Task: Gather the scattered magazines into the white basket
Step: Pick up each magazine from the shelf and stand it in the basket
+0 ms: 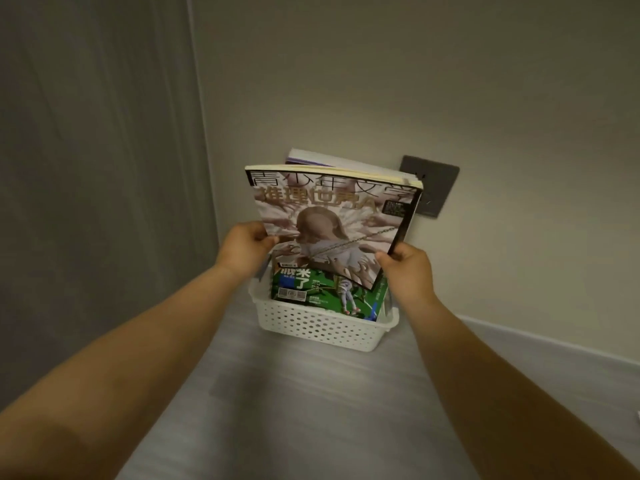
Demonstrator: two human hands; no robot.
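A white perforated basket (322, 325) stands on the grey floor against the wall. A green-covered magazine (311, 289) leans inside it. I hold a stack of magazines upright over the basket; the front one (332, 216) has a pale cover with a figure and large characters. Behind it a white and purple magazine (311, 158) pokes up. My left hand (244, 249) grips the stack's lower left edge. At the lower right edge my right hand (408, 268) does the same. The stack's bottom corner dips into the basket.
A dark grey wall socket plate (438, 188) sits on the beige wall behind the magazines. A grey curtain or panel (97, 168) fills the left side. A pale baseboard (554, 344) runs along the right wall above the wood-grain floor (311, 410).
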